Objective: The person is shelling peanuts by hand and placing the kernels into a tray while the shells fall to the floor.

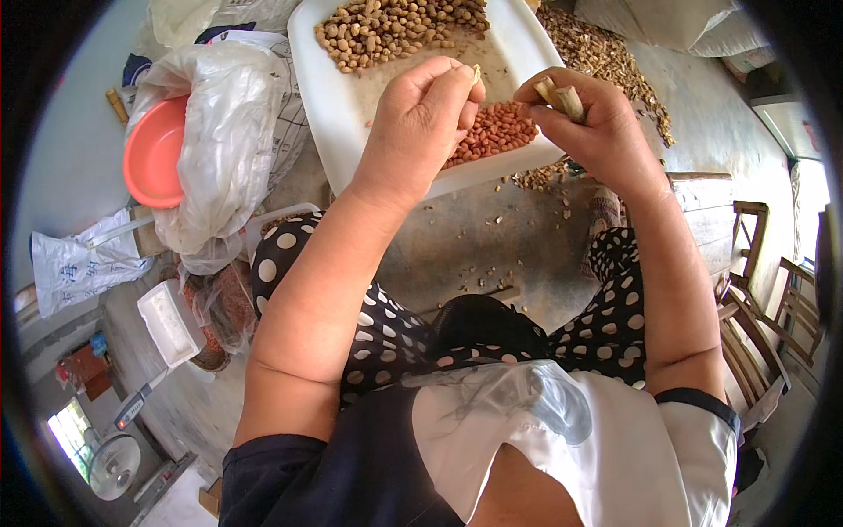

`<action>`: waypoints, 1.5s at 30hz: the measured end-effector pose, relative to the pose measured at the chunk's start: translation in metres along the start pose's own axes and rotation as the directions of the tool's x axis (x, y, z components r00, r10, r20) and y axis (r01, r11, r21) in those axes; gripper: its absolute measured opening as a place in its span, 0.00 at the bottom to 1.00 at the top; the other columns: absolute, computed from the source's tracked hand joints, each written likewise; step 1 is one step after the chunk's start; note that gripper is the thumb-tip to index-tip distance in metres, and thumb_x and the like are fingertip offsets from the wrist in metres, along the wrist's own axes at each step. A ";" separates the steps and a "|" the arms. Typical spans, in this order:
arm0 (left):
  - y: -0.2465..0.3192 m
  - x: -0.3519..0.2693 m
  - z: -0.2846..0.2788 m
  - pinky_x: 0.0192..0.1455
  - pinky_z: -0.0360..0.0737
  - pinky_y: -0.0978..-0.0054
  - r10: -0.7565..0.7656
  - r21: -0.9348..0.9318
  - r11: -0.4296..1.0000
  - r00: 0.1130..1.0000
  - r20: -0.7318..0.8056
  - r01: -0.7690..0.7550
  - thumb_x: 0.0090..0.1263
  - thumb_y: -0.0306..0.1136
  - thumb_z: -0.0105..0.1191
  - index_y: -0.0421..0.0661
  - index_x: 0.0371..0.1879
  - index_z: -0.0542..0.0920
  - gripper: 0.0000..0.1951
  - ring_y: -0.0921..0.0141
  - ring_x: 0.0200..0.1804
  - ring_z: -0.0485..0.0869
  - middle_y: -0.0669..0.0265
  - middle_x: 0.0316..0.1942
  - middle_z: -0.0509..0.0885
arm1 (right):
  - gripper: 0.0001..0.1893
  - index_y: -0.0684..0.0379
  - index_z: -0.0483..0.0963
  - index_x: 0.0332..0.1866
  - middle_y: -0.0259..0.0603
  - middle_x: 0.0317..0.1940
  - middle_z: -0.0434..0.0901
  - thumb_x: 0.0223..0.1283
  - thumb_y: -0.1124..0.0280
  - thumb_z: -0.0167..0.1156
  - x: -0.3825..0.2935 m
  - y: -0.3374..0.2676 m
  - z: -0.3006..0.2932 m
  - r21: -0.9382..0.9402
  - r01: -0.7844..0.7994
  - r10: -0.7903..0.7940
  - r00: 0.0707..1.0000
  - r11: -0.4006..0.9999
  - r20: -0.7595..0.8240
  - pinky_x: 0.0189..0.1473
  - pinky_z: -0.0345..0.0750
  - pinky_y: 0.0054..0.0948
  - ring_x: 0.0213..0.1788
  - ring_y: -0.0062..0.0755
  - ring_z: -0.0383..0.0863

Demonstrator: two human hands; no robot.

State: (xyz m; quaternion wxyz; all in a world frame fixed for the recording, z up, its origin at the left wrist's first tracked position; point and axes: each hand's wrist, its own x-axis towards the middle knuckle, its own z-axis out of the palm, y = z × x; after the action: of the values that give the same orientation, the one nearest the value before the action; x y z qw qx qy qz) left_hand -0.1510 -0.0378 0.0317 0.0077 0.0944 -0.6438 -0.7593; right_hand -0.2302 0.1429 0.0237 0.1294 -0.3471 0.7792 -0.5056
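Above a white plastic tray (314,99), my left hand (428,112) pinches a pale piece of peanut shell (476,74) between thumb and fingers. My right hand (586,125) grips a light wooden stick tool (568,104) with two ends showing, near the tray's right edge; its lower part is hidden in the hand. Unshelled peanuts (395,29) lie heaped at the tray's far end. Shelled reddish peanuts (494,135) are piled at its near right corner, below and between my hands.
Broken shells (599,59) cover the floor right of the tray, with more (540,176) by its near edge. On the left, a pink plastic basin (155,155) leans in a clear plastic bag (224,132). A white foam box (171,323), wooden chairs (751,349) and a fan (115,464) stand around.
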 end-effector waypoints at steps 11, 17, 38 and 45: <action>-0.006 0.002 0.005 0.17 0.55 0.86 -0.012 0.012 1.000 0.999 0.037 0.011 0.70 0.37 0.46 0.44 0.29 0.74 0.11 0.84 0.18 0.61 0.74 0.18 0.69 | 0.11 0.62 0.78 0.44 0.26 0.22 0.75 0.58 0.70 0.59 0.000 -0.013 -0.007 0.079 -0.192 0.193 0.981 0.978 -0.012 0.25 0.69 0.19 0.23 0.12 0.70; -0.007 0.000 0.009 0.17 0.54 0.87 -0.183 -0.151 0.966 0.966 0.183 0.212 0.69 0.38 0.48 0.45 0.29 0.75 0.10 0.84 0.17 0.62 0.74 0.18 0.70 | 0.09 0.61 0.78 0.43 0.27 0.25 0.78 0.59 0.71 0.59 -0.001 -0.026 -0.011 0.219 -0.333 0.316 0.942 0.917 0.111 0.28 0.72 0.15 0.24 0.12 0.73; -0.018 0.009 0.023 0.20 0.59 0.88 -0.164 -0.229 0.953 0.973 0.161 0.198 0.72 0.62 0.29 0.44 0.47 0.72 0.31 0.81 0.24 0.71 0.68 0.31 0.79 | 0.11 0.60 0.78 0.40 0.39 0.33 0.80 0.49 0.78 0.64 -0.011 -0.001 0.004 0.026 0.206 -0.205 0.977 0.978 -0.053 0.40 0.76 0.25 0.36 0.28 0.80; -0.023 0.006 0.025 0.20 0.58 0.88 -0.088 -0.031 0.995 0.981 0.175 0.095 0.71 0.64 0.28 0.44 0.49 0.72 0.33 0.85 0.25 0.68 0.72 0.33 0.77 | 0.11 0.64 0.77 0.34 0.49 0.33 0.78 0.43 0.77 0.67 -0.007 -0.005 0.016 -0.020 0.138 -0.136 0.988 0.990 0.080 0.38 0.78 0.31 0.35 0.42 0.81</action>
State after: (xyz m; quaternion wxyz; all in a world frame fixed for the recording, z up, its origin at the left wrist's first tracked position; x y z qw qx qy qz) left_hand -0.1583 -0.0104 0.0124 -0.0816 0.0572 -0.6221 -0.7766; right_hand -0.2144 0.1348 0.0195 0.1204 -0.4210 0.7544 -0.4891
